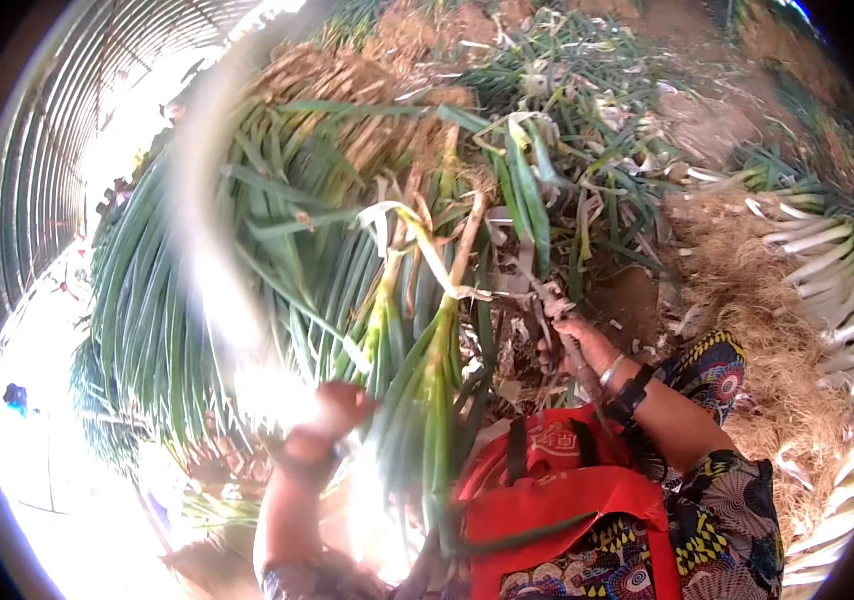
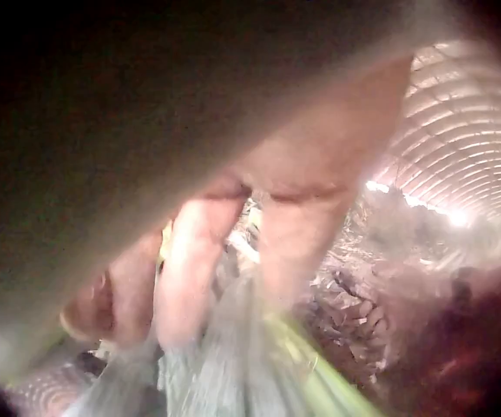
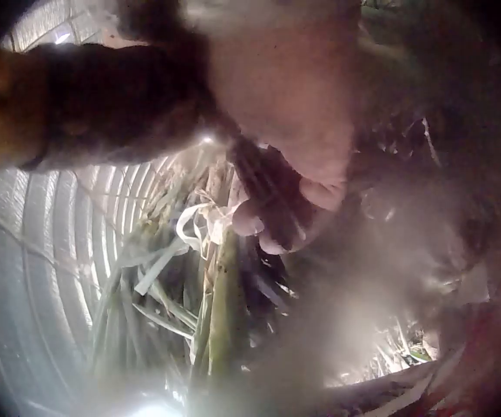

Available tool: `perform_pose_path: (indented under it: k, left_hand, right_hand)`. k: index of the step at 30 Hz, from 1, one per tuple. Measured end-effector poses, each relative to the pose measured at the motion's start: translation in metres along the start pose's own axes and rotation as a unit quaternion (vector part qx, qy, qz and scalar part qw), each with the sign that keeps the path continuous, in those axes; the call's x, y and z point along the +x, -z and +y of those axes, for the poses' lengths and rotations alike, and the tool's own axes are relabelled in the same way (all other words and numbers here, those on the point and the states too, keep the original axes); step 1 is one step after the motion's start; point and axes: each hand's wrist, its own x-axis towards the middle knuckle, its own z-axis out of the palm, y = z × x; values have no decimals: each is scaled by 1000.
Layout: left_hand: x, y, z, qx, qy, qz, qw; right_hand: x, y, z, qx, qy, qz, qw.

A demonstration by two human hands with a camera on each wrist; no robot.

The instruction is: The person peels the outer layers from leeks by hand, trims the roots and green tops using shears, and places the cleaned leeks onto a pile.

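Observation:
In the head view my left hand (image 1: 339, 408) is at the left of some long green onions (image 1: 437, 370), partly washed out by glare. The left wrist view shows its fingers (image 2: 190, 278) bent down over flattened green leaves (image 2: 224, 373), holding them. My right hand (image 1: 587, 345) grips a thin grey-brown stalk (image 1: 579, 362) that slants in front of the red apron (image 1: 547, 500). Up close, its fingers curl round something dark and narrow (image 3: 272, 195). Beside it stand green onion stems (image 3: 224, 304) with a pale, peeling strip of skin (image 3: 190, 228).
A big heap of green onions (image 1: 157, 300) fills the left. Loose leaves and peelings (image 1: 587, 110) litter the ground ahead. At the right lies a row of white-stemmed onions (image 1: 827, 240) with tangled brown roots (image 1: 747, 300). A ribbed tunnel wall (image 1: 47, 140) curves along the far left.

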Motion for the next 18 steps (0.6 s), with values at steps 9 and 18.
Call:
perform_pose_path:
  k: [9,18]
  left_hand:
    - [128,-61,80,-177,-22,175,968]
    - [145,-89,85,-354,10,184,917]
  right_hand:
    - [-15,-20,7,-367,40,43,928]
    - [-62,-75,23,-658,78,19,749]
